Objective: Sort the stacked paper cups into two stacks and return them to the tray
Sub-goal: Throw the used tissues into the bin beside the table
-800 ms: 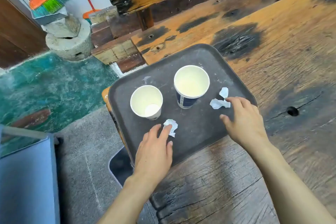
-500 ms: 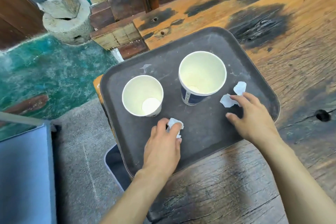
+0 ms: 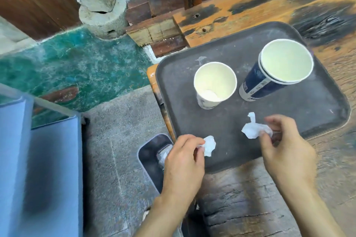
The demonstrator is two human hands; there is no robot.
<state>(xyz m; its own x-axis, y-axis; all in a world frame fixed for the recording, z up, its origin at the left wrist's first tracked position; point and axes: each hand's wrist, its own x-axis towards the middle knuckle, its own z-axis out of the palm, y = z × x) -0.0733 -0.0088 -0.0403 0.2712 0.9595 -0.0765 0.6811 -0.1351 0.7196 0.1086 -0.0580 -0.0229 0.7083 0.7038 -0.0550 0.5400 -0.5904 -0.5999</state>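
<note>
On the dark tray [image 3: 327, 106] stand two cup stacks: a short white cup [image 3: 214, 84] on the left and a taller navy-and-white stack [image 3: 277, 73] on the right, both upright and open-mouthed. My left hand [image 3: 183, 161] hovers over the tray's near left corner, pinching a crumpled scrap of white paper [image 3: 209, 145]. Over the near edge, my right hand [image 3: 287, 150] pinches a larger crumpled white scrap [image 3: 252, 130]. Both scraps are lifted off the tray.
The tray lies on a worn wooden table [image 3: 250, 208] at its left edge. Below the edge sits a dark bin [image 3: 152, 158] on the concrete floor. A blue box [image 3: 38, 169] is at the left. A stone block [image 3: 102, 17] and brooms stand at the back.
Both hands closed on the paper scraps and lifted them off the tray toward me. The view swung left, so the tray now sits further right.
</note>
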